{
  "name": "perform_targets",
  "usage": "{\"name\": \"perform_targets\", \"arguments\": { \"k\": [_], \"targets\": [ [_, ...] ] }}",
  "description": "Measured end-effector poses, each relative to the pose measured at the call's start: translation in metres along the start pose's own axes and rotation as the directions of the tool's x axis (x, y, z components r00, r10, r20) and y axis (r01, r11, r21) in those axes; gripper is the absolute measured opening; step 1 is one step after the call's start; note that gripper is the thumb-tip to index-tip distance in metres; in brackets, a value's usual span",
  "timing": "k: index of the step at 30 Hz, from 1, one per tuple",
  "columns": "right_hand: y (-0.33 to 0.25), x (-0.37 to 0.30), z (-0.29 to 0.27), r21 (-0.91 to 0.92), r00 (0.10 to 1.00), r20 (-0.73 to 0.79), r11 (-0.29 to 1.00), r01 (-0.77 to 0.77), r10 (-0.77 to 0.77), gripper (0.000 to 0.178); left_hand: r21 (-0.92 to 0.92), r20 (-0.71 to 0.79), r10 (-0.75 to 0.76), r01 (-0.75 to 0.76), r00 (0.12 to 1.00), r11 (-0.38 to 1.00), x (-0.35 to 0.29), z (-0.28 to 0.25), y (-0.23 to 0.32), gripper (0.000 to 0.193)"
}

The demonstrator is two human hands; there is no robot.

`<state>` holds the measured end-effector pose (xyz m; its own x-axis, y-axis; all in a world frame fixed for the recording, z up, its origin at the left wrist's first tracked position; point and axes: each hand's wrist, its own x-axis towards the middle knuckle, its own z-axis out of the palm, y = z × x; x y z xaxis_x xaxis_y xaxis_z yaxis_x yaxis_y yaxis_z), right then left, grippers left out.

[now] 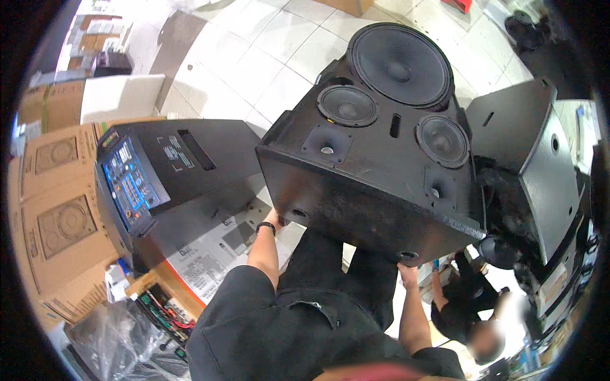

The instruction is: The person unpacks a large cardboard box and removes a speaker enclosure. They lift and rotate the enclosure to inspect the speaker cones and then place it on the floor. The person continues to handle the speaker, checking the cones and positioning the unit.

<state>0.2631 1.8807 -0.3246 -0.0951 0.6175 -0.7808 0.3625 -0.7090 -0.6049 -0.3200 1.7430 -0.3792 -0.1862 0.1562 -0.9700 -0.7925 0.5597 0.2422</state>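
A large black speaker cabinet (356, 197) stands in front of my body. On its upper face are one big round woofer (397, 66), two smaller round drivers (347, 105) and two square horns (326, 145). My left hand (274, 220), with a dark band at the wrist, grips the near left edge of the cabinet. My right hand (408, 274) grips the near right edge, close to a round hole. The fingers of both hands are partly hidden behind the cabinet.
A black powered speaker (190, 152) with a blue control panel (130, 184) stands left, beside cardboard boxes (60, 209). Circuit boards (168, 311) and plastic wrap (114, 346) lie near left. Another black cabinet (515, 133) stands right. A person (464, 298) crouches near right.
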Motion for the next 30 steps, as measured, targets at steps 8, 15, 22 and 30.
{"name": "perform_targets", "arguments": {
  "k": [8, 15, 22, 30],
  "targets": [
    [-0.03, -0.007, -0.002, -0.101, 0.984, 0.015, 0.98, -0.173, 0.175, 0.052, 0.145, -0.24, 0.456, -0.432, 0.857, 0.89, -0.013, 0.013, -0.055, 0.07],
    [-0.013, 0.005, -0.01, 0.038, 0.995, 0.03, 0.995, -0.093, 0.092, 0.042, 0.265, -0.181, 0.577, -0.525, 0.796, 0.809, -0.039, 0.039, -0.056, 0.085],
    [0.006, 0.007, -0.025, 0.139, 0.979, 0.087, 0.971, -0.195, 0.184, 0.023, 0.617, -0.111, 0.648, -0.459, 0.754, 0.64, -0.045, 0.025, -0.104, 0.073],
    [0.045, 0.016, -0.076, 0.161, 0.986, 0.072, 0.973, -0.163, 0.153, 0.037, 0.332, 0.105, 0.742, -0.726, 0.662, 0.602, -0.084, 0.032, -0.175, 0.032]
  ]
}}
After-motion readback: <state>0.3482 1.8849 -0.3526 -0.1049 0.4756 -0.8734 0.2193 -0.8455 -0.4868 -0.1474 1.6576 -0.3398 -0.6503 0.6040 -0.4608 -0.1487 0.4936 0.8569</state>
